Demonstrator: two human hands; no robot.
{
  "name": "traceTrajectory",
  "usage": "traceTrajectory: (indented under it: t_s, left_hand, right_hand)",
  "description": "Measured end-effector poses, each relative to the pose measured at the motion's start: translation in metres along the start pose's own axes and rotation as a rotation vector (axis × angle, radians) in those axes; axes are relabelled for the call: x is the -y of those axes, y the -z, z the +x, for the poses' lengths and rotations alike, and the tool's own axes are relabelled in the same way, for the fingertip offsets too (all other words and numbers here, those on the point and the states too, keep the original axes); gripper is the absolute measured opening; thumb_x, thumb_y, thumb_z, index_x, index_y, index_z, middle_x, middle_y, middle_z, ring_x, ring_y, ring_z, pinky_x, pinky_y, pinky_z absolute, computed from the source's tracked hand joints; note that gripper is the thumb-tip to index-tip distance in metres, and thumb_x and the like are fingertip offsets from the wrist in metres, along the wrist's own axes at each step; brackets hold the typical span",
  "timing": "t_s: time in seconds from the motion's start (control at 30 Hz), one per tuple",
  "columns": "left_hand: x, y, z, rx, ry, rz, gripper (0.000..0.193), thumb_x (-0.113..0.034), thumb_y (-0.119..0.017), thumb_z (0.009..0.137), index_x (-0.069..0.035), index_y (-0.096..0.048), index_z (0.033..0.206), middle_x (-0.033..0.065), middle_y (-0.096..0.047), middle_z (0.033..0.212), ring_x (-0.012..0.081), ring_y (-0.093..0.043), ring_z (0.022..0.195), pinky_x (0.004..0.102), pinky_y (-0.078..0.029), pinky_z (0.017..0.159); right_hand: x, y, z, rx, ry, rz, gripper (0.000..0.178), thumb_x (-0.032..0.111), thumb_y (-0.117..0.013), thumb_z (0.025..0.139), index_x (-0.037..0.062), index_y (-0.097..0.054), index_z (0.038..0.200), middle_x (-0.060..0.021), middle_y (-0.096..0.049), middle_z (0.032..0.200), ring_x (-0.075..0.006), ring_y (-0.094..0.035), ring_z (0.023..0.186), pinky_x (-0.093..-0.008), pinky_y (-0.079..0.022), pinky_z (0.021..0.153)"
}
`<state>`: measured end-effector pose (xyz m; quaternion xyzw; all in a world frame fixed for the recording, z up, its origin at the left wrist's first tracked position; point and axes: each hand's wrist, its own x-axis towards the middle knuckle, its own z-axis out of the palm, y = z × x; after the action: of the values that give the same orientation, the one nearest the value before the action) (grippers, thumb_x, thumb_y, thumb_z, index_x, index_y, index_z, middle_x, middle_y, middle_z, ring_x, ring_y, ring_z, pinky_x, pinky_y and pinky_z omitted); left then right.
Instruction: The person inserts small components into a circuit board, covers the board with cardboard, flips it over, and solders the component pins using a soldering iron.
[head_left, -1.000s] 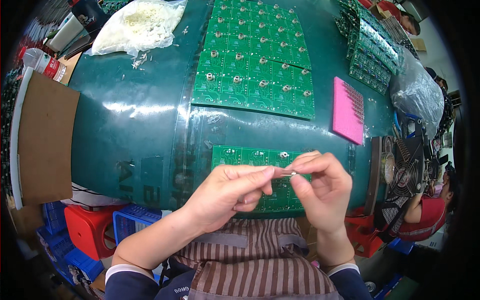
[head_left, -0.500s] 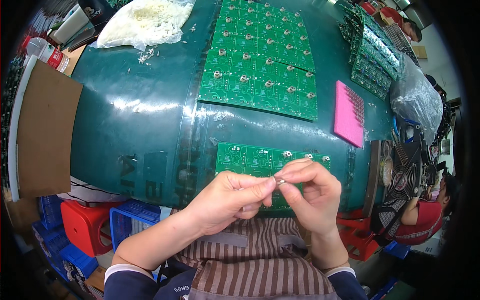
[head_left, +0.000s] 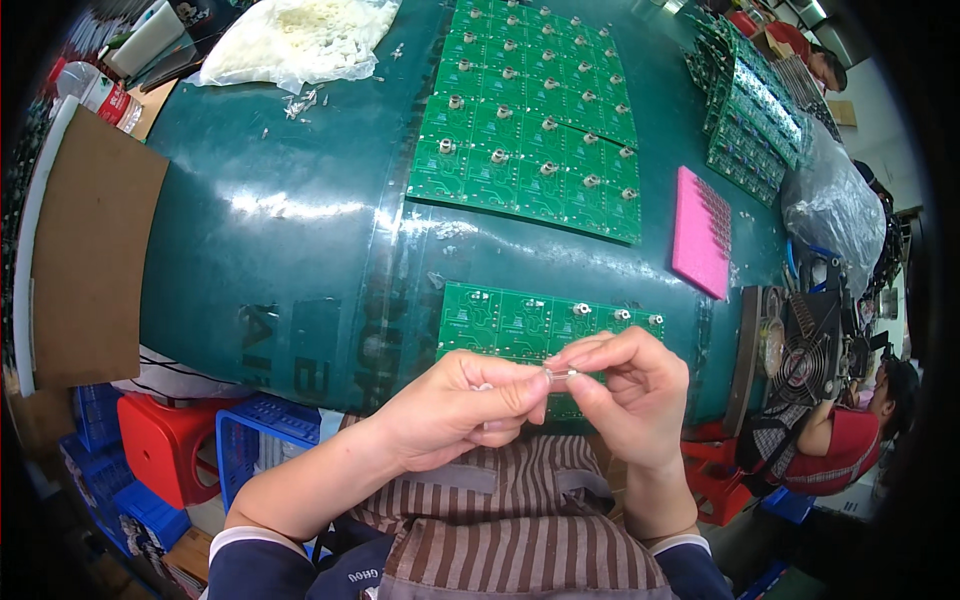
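Note:
In front of my chest, both hands pinch a small component with thin metal leads (head_left: 563,375). My left hand (head_left: 455,405) grips one end between thumb and forefinger, and a small white piece shows among its fingers. My right hand (head_left: 638,395) has thumb and forefinger closed on the other end. Just beyond and partly under the hands lies a green circuit board (head_left: 475,325). Several silvery round components (head_left: 582,310) stand along the right of its far edge; the near part is hidden by my hands.
Larger green circuit boards (head_left: 470,180) with rows of silvery components lie farther off. Right of them is a pink foam block (head_left: 690,245) holding small parts. A bag of white pieces (head_left: 300,45) sits far left, stacked boards (head_left: 745,140) far right. A fan (head_left: 805,350) stands at the right edge.
The component's leads now show between my hands, with the right fingertips slightly farther from the left ones. A white piece has come into sight in my left hand. The view has shifted slightly.

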<state>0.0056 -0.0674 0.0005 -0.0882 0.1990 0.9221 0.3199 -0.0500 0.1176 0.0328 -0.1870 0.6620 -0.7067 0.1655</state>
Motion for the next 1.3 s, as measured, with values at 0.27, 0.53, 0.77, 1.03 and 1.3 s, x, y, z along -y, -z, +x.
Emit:
traceTrajectory:
  t_s: [0.27, 0.53, 0.77, 1.03, 1.3]
  left_hand:
    - [-0.003, -0.003, -0.007, -0.178, 0.084, 0.207, 0.025, -0.019, -0.058, 0.098, 0.004, -0.065, 0.102, -0.0007, -0.051, 0.07, 0.0039, -0.03, 0.051, 0.0226, -0.023, 0.046]
    - [0.012, -0.009, -0.015, -0.285, -0.055, -0.054, 0.033, -0.017, -0.043, 0.099, 0.005, -0.055, 0.119, 0.0094, -0.06, 0.095, 0.0124, -0.049, 0.071, 0.0266, -0.039, 0.06]
    - [0.021, -0.005, -0.015, -0.287, -0.08, 0.155, 0.029, -0.018, -0.043, 0.101, 0.001, -0.053, 0.122, 0.0087, -0.06, 0.094, 0.0099, -0.049, 0.071, 0.0246, -0.038, 0.058]
    - [0.022, -0.003, -0.014, -0.273, -0.1, 0.148, 0.027, -0.013, -0.044, 0.1, 0.001, -0.054, 0.121, 0.008, -0.06, 0.092, 0.0084, -0.048, 0.067, 0.0225, -0.036, 0.054]
    - [0.016, -0.006, -0.016, -0.313, -0.068, 0.112, 0.034, -0.013, -0.045, 0.096, 0.004, -0.056, 0.124, 0.0074, -0.059, 0.091, 0.0089, -0.046, 0.067, 0.0223, -0.036, 0.054]
  right_hand:
    - [0.0, 0.009, 0.018, 0.203, 0.156, -0.377, 0.014, -0.008, -0.073, 0.074, -0.0012, -0.068, 0.085, -0.0116, -0.072, 0.087, -0.0217, -0.07, 0.085, -0.0302, -0.054, 0.074]
    - [-0.009, 0.009, 0.053, 0.029, 0.048, -0.797, 0.007, 0.004, -0.072, 0.077, 0.0006, -0.07, 0.083, -0.0095, -0.07, 0.077, -0.0175, -0.069, 0.072, -0.0286, -0.051, 0.065]
    - [-0.007, 0.008, 0.058, 0.082, 0.043, -0.842, 0.007, 0.005, -0.07, 0.078, 0.0015, -0.071, 0.084, -0.0104, -0.071, 0.077, -0.0178, -0.07, 0.069, -0.0284, -0.052, 0.063]
    - [-0.009, 0.004, 0.055, 0.064, 0.075, -0.836, 0.006, 0.005, -0.07, 0.078, 0.0021, -0.071, 0.083, -0.0107, -0.07, 0.077, -0.0193, -0.068, 0.068, -0.0285, -0.05, 0.061]
    - [-0.017, 0.004, 0.051, 0.052, 0.152, -0.889, 0.006, 0.003, -0.072, 0.076, 0.003, -0.068, 0.081, -0.0094, -0.067, 0.075, -0.0207, -0.064, 0.065, -0.0307, -0.048, 0.056]
